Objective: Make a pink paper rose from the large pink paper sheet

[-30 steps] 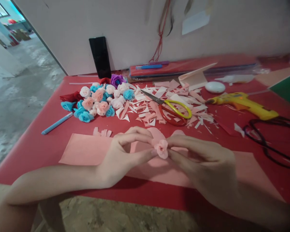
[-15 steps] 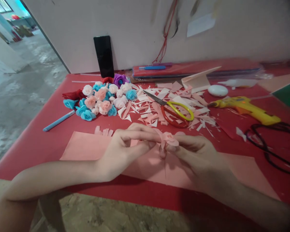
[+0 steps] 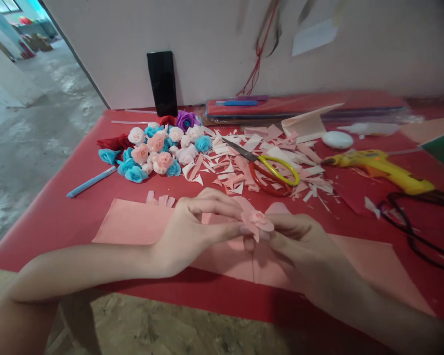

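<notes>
Between both hands, above the table's front part, is a pink paper flower (image 3: 258, 219) with layered petals. My left hand (image 3: 200, 229) pinches its left side, thumb below and fingers above. From the right, my right hand (image 3: 299, 241) grips it between thumb and fingers. A thin dark line hangs below the flower; I cannot tell whether it is a stem or a thread. Under the hands lies a flat pink paper sheet (image 3: 129, 224), partly covered by my forearms. A loose pink petal piece (image 3: 277, 208) shows just behind my right fingers.
Beyond the hands are several finished paper roses (image 3: 157, 143), paper scraps (image 3: 237, 170), scissors (image 3: 277, 170) and a yellow glue gun (image 3: 385, 167) with a black cord (image 3: 407, 231). A blue pen (image 3: 91, 182) lies left. A phone (image 3: 162, 84) leans against the wall.
The flower has turned a little between my fingers, and its outer petal now spreads wider at the left. Both hands keep their hold. The view has shifted slightly.
</notes>
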A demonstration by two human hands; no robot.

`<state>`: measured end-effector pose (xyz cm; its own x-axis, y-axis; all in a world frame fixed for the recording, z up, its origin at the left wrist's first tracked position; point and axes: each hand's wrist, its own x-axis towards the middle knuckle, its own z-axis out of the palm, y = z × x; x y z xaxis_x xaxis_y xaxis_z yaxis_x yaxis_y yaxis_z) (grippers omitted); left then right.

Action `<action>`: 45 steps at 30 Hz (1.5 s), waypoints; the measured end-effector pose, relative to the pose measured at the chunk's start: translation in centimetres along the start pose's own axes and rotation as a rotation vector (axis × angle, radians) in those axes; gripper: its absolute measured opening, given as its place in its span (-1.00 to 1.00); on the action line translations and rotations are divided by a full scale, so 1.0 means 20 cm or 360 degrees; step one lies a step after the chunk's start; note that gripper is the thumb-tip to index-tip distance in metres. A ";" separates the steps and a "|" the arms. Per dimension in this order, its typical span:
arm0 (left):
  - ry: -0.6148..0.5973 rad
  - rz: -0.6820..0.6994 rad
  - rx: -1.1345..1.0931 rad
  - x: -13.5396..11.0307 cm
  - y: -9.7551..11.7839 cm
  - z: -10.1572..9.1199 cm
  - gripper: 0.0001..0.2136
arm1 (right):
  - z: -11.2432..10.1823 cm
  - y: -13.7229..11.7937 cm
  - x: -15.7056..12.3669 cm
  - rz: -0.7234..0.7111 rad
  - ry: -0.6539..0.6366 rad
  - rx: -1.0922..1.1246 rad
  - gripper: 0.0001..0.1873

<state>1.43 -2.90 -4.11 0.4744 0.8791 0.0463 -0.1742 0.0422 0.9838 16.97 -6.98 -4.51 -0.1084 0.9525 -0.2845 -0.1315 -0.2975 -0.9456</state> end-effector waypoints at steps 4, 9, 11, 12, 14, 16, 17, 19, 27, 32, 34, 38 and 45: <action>-0.0008 0.0026 0.0009 0.00 0.00 0.00 -0.86 | 0.00 0.00 -0.01 0.0012 0.0027 -0.0080 -0.84; 0.0008 0.0120 -0.0006 -0.01 -0.02 0.00 -0.89 | 0.01 -0.01 -0.03 -0.0047 0.0078 -0.0117 -0.88; -0.0008 0.0146 -0.0013 -0.01 -0.03 0.00 -0.89 | 0.01 -0.01 -0.04 -0.0090 0.0091 -0.0115 -0.92; -0.0011 0.0156 -0.0010 -0.01 -0.03 0.00 -0.89 | 0.01 -0.02 -0.04 -0.0115 0.0109 -0.0128 -0.93; -0.0014 0.0176 0.0006 -0.01 -0.04 0.00 -0.90 | 0.02 -0.02 -0.04 -0.0166 0.0182 -0.0187 -0.94; -0.0019 0.0194 0.0026 -0.02 -0.04 0.00 -0.92 | 0.02 -0.02 -0.04 -0.0238 0.0254 -0.0267 -0.93; -0.0024 0.0198 0.0038 -0.02 -0.04 0.01 -0.93 | 0.03 -0.02 -0.04 -0.0274 0.0287 -0.0295 -0.93; -0.0029 0.0206 0.0075 -0.02 -0.04 0.01 -0.94 | 0.04 -0.01 -0.04 -0.0336 0.0349 -0.0299 -0.89; -0.0067 0.0329 0.0240 -0.02 -0.04 0.00 -0.96 | 0.05 0.02 -0.06 -0.0645 0.0455 -0.0622 -0.89; -0.0097 0.0363 0.0280 -0.02 -0.04 0.01 -0.94 | 0.06 0.00 -0.07 -0.0725 0.0502 -0.0795 -0.94; -0.0136 0.0432 0.0284 -0.02 -0.05 0.00 -0.94 | 0.06 -0.02 -0.07 -0.0758 0.0484 -0.0843 -0.91; -0.0244 0.0583 0.0311 0.00 -0.05 -0.01 -0.94 | 0.07 -0.05 -0.07 -0.0798 0.0400 -0.0889 -0.88; -0.0389 0.0578 0.0330 0.01 -0.06 -0.03 -0.91 | 0.05 -0.07 -0.10 -0.0874 0.0292 -0.1122 -0.87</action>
<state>1.25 -2.58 -5.31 0.6078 0.6812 0.4082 -0.2023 -0.3643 0.9090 16.45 -8.49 -2.56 -0.0421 0.9617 0.2708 0.5210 0.2524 -0.8154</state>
